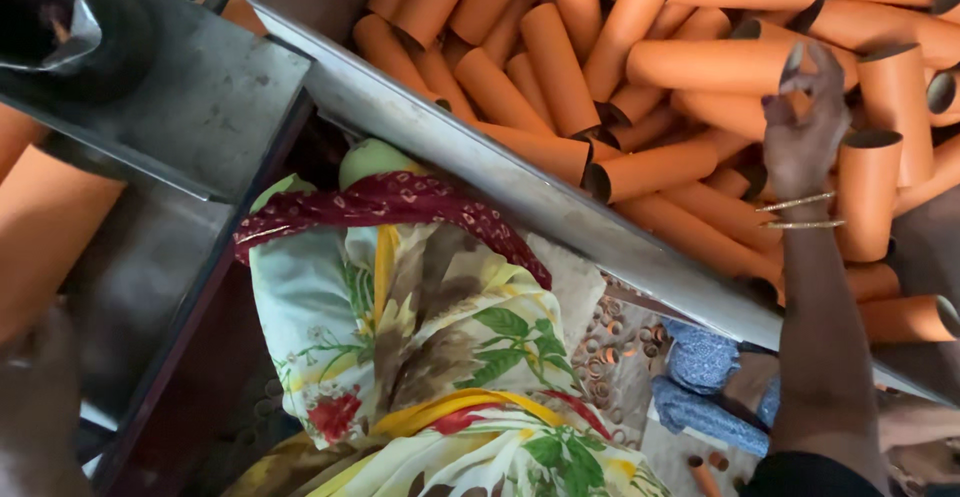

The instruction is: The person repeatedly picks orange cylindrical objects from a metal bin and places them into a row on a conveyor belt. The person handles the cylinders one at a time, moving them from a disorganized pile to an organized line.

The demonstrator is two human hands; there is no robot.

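The right hand point(803, 122) reaches out at about two o'clock into a bin point(520, 192) heaped with orange cardboard tubes point(560, 67). Its fingers point(822, 65) are pinched together on the rim of one orange tube point(725, 65) that lies crosswise on top of the heap, its dark open end toward three o'clock. Two thin gold bangles point(800, 212) circle the wrist. The bin's grey metal edge runs from eleven o'clock down to four o'clock, with the tubes piled beyond it.

The left hand point(35, 397) shows only as a blur at eight o'clock, beside another orange tube point(45, 227); whether its fingers are apart or together, I cannot tell. A grey metal machine plate point(200, 107) sits at ten o'clock. At six o'clock lies floral cloth point(440, 357) with a maroon scarf point(400, 202) across it. Blue sandals point(705, 387) rest on the floor at five o'clock.
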